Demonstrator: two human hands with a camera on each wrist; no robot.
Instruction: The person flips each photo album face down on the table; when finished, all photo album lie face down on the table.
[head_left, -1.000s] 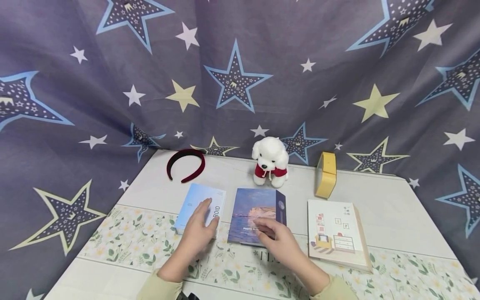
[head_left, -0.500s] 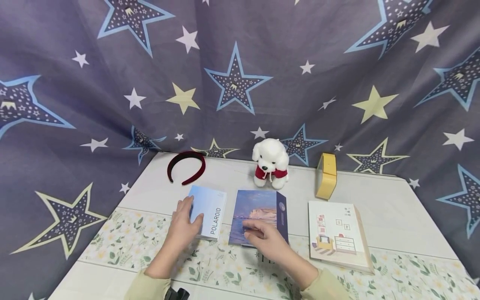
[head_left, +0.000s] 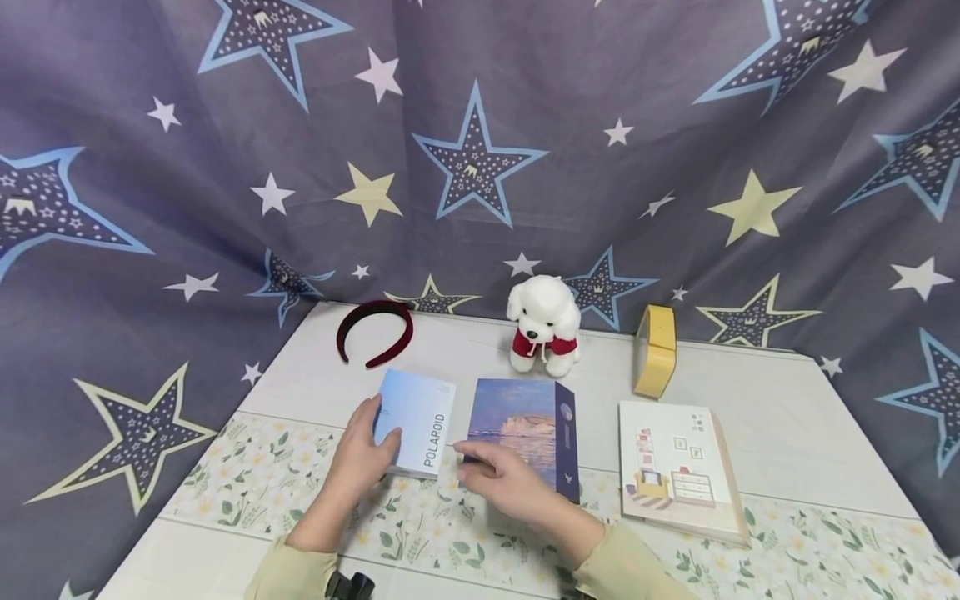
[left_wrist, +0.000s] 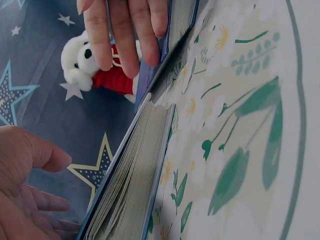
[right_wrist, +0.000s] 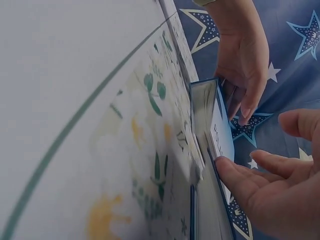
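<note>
A pale blue album (head_left: 416, 421) marked POLAROID lies flat on the table. My left hand (head_left: 358, 454) is at its left side, thumb over the cover and fingers along the left edge, loosely spread. The left wrist view shows the album's page edges (left_wrist: 127, 175), with the thumb apart from the cover. To the right lies a photo album (head_left: 517, 408) with a painted sea cliff and a dark spine strip. Over its lower left part hovers my right hand (head_left: 510, 483), fingers slightly bent, fingertips at the album's left edge. Whether they touch it is hard to tell.
Farther right lies a white book (head_left: 671, 467) with a furniture drawing. Along the back stand a white plush dog (head_left: 543, 325) in red, a yellow box-like object (head_left: 656, 350) and a dark red headband (head_left: 405, 337). A star-patterned curtain (head_left: 480, 250) hangs behind the table.
My left hand has moved left off the middle of the POLAROID album to its left edge. My right hand has moved left across the photo album to its left edge.
</note>
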